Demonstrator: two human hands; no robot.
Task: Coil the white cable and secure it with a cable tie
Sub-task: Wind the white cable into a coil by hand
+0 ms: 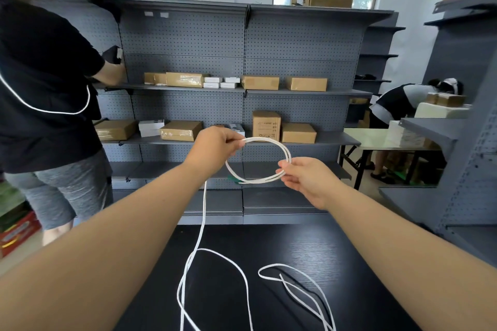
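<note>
The dark worktop (269,244) carries the uncoiled slack of the white cable (204,204). It lies in loose bends, which should let it feed upward freely. One strand rises from it toward the left hand (215,146).

Above the worktop's far edge, both hands hold a small loop (263,138) of about two turns in the air. The left fingers (236,142) pinch its upper left, clamping the turns together. The fingers (282,169) of the right hand (306,179) pinch its lower right, keeping the loop round and open.

A small green item (233,180) shows at the loop's lower edge; what it is cannot be told.

Grey shelves (295,93) with cardboard boxes (266,122) stand behind.
</note>
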